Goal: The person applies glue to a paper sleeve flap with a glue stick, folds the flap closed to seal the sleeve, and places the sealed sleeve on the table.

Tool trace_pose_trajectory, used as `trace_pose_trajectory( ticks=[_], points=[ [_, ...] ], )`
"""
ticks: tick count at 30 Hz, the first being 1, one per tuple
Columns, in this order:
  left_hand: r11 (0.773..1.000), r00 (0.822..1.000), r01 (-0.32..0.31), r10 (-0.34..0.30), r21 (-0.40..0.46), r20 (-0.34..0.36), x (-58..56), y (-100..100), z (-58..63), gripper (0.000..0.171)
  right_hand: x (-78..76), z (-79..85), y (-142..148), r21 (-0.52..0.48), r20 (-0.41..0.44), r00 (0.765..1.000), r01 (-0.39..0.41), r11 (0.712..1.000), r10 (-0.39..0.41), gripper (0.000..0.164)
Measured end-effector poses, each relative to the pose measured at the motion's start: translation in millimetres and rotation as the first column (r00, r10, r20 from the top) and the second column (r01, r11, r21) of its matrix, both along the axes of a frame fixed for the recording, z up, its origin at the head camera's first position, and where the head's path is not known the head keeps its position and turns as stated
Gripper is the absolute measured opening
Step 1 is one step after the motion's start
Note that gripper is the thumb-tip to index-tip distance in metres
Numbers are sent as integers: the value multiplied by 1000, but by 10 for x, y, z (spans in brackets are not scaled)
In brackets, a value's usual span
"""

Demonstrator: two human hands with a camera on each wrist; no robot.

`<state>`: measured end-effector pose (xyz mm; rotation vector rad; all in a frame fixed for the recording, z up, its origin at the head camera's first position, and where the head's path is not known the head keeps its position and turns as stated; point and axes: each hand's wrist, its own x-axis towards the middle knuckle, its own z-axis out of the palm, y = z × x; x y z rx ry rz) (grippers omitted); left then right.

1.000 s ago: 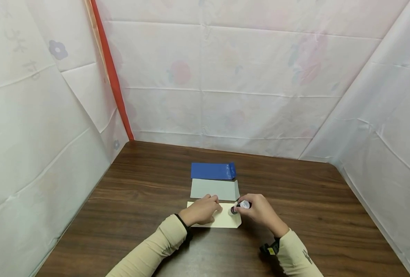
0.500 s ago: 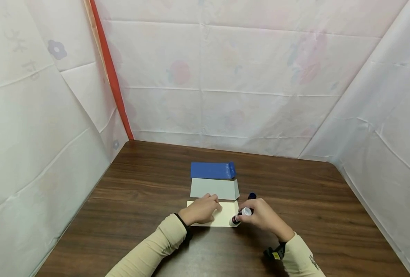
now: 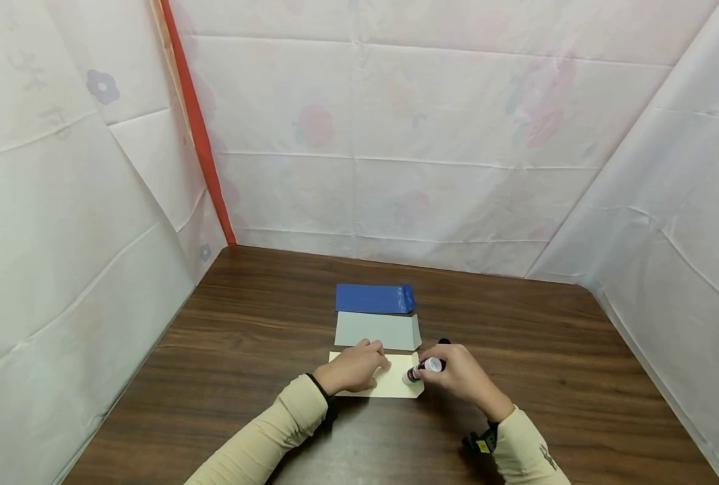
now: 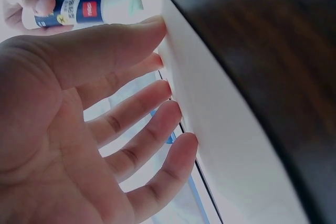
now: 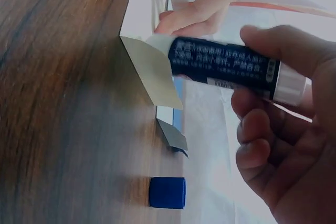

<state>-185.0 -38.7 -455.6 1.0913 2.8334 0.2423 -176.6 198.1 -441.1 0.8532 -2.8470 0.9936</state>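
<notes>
My left hand (image 3: pixel 353 368) rests its fingertips on a cream envelope (image 3: pixel 392 384), fingers spread and gently bent in the left wrist view. My right hand (image 3: pixel 465 378) pinches a dark blue glue stick (image 5: pixel 223 66) between thumb and fingers near its white base. The stick is tilted, its white tip at the right end of the envelope by the raised cream flap (image 5: pixel 155 72). Beyond it lie a pale grey envelope (image 3: pixel 374 330) and a blue envelope (image 3: pixel 368 298), both with flaps at the right. White marks show on the blue one near its fold.
A blue glue stick cap (image 5: pixel 168 192) stands on the brown wooden table (image 3: pixel 262 323) just beyond my right hand. White patterned sheets (image 3: pixel 444 135) hang behind and at both sides, with a red strip (image 3: pixel 198 135) at the left corner.
The glue stick in my right hand first moved toward me along the envelope's flap end, then slightly back away from me. My left hand has stayed in place.
</notes>
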Motion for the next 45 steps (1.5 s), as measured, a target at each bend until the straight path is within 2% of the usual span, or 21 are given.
trace_pose_trajectory(
  ticks=[6, 18, 21, 26, 32, 34, 37, 41, 45],
  points=[
    [1000, 1000, -3, 3, 4, 3, 1, -6, 0, 32, 39, 15, 29, 21, -39, 998, -58, 998, 59, 18],
    [1000, 1000, 2, -2, 8, -3, 8, -5, -10, 32, 67, 24, 61, 4, 13, 996, -94, 996, 94, 20],
    [1000, 1000, 0, 0, 10, 5, 8, -6, 0, 33, 46, 33, 51, -17, 5, 997, -71, 997, 71, 19],
    [1000, 1000, -6, 5, 7, 14, 4, -5, 8, 33, -30, 16, 4, -47, -26, 1000, 10, 999, -11, 16],
    [1000, 1000, -5, 5, 8, 10, 0, 5, -3, 33, -147, -20, -69, -36, -115, 992, 44, 998, -48, 9],
    [1000, 1000, -6, 6, 9, 11, 2, 9, -7, 33, -172, -30, -83, -19, -137, 989, 49, 999, -51, 8],
    [1000, 1000, -6, 6, 8, 14, 6, 10, -6, 34, -178, -38, -84, 7, -123, 991, 44, 999, -43, 9],
    [1000, 1000, -4, 4, 8, 6, 4, 6, 3, 34, -150, -28, -68, 17, -88, 996, 13, 1000, -11, 10],
    [1000, 1000, -1, 1, 10, -3, -1, -1, 9, 33, -105, -11, -55, 13, -91, 996, -25, 1000, 26, 11]
  ],
)
